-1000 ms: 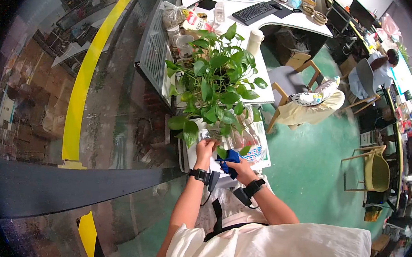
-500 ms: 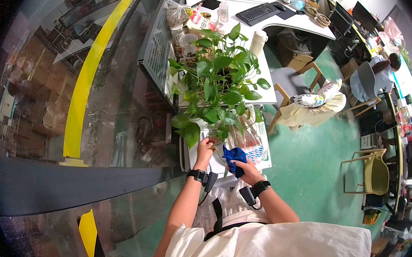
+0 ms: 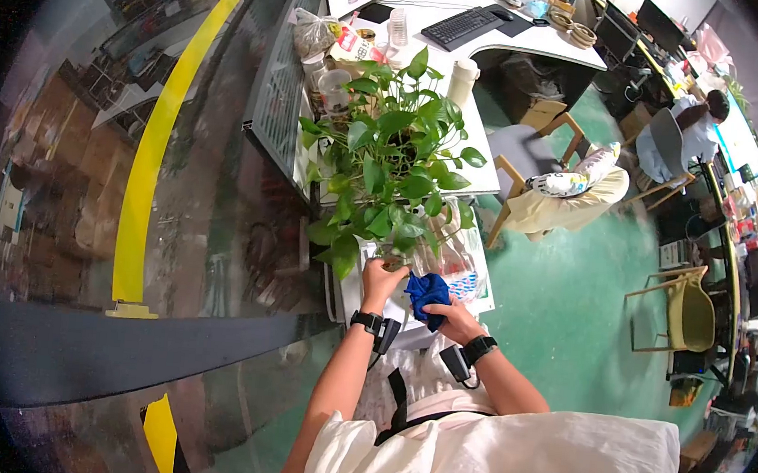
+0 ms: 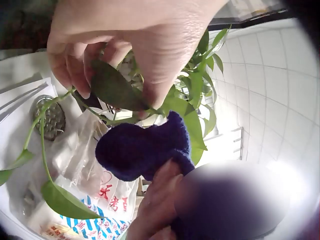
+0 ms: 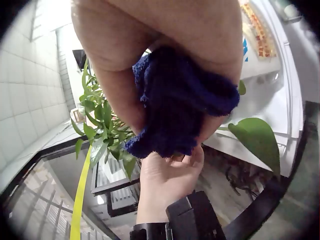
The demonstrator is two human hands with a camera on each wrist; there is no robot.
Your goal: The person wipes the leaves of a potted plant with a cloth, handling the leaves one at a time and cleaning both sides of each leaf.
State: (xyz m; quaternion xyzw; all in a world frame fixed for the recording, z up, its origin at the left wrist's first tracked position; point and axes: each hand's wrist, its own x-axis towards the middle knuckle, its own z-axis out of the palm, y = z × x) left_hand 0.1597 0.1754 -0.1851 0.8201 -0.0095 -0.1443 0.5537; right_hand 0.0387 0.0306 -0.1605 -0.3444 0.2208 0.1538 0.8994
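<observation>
A leafy green potted plant (image 3: 415,186) with trailing vines stands on the white desk, its pot hidden by foliage. At its near edge my left hand (image 3: 381,282) pinches a vine; in the left wrist view the thumb lies at the base of a dark green leaf (image 4: 114,87), fingers curled behind it. Beside it, on the right, my right hand (image 3: 459,323) grips a bunched dark blue cloth (image 3: 429,297). One lobe of the cloth (image 4: 132,152) pokes out just below that leaf. Another leaf (image 4: 70,201) dangles from the vine on the left of this view.
Plastic bags (image 3: 450,252) with printed labels lie under the foliage. A cream bottle (image 3: 463,80), clear cups (image 3: 333,93) and a keyboard (image 3: 460,27) are farther back on the desk. A glass partition (image 3: 280,75) borders the left; a chair (image 3: 530,160) stands right.
My right hand has shifted slightly with the blue cloth, which now shows more bunched and rounded beside my left hand. The left hand stays at the plant's near edge, its fingers slightly repositioned.
</observation>
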